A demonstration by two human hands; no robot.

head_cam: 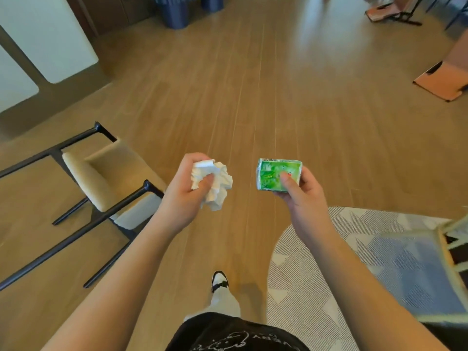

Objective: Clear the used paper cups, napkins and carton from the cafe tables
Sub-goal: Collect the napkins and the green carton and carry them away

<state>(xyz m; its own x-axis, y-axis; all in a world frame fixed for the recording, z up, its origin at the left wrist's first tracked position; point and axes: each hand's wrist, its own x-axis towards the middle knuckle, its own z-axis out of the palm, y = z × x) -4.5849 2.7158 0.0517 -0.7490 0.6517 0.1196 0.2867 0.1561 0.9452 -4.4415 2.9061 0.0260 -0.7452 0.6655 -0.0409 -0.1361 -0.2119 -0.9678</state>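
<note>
Left hand [184, 196] clutches a crumpled napkin [215, 183]; right hand [301, 196] grips the green carton [277, 174], both carried over the floor [253, 97], likely toward the bins [177, 11].

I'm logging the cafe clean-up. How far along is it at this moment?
Picked up: the left hand grips crumpled napkins, and the right hand holds the green carton. In hand: carrying both across the wooden floor. Left: binning them, possibly in the blue bins ahead. No cups show.
</note>
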